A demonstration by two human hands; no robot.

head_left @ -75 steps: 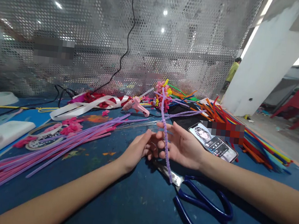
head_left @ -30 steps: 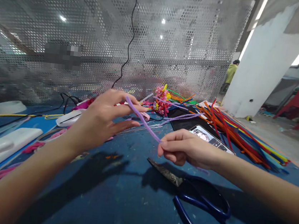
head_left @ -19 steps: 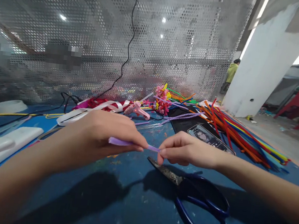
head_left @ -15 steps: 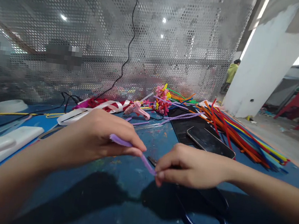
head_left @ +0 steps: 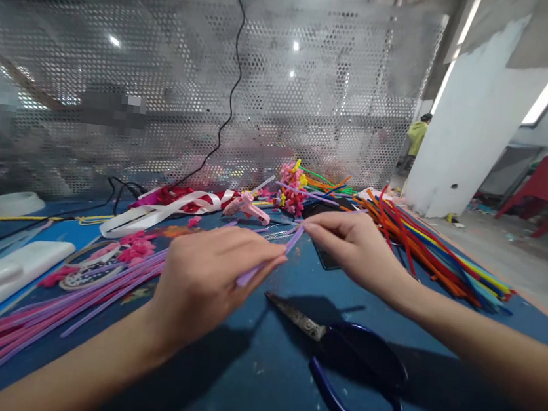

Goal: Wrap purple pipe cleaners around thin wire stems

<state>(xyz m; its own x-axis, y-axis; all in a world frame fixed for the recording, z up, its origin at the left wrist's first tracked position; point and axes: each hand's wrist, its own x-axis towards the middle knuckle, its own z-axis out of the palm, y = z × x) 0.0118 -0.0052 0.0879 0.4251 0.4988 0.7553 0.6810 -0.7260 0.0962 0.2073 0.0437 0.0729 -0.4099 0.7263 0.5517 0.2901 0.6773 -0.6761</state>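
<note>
A short purple pipe cleaner [head_left: 294, 239] runs between my two hands above the blue table. My left hand [head_left: 220, 268] is closed on its lower part, and a purple end shows below the fingers. With thumb and fingertips, my right hand [head_left: 349, 237] pinches the upper part. Below them on the tabletop lie blue-handled scissors [head_left: 358, 373], their blades pointing up and left. To the left of my left hand is a bundle of pink and purple pipe cleaners [head_left: 58, 319]. The phone [head_left: 327, 259] is mostly hidden behind my right hand.
A pink glue gun [head_left: 248, 208] and a pink and yellow pipe-cleaner flower cluster [head_left: 292, 184] lie at the back. Multicoloured pipe cleaners [head_left: 447, 251] spread to the right. White ribbon [head_left: 175, 207] and a white device [head_left: 3, 274] are at the left. A perforated metal screen [head_left: 168, 88] stands behind.
My right hand has moved up and away, and my left hand has turned and dropped lower. The pipe cleaner now slants upward to the right. The scissors and the pink-purple bundle are more exposed.
</note>
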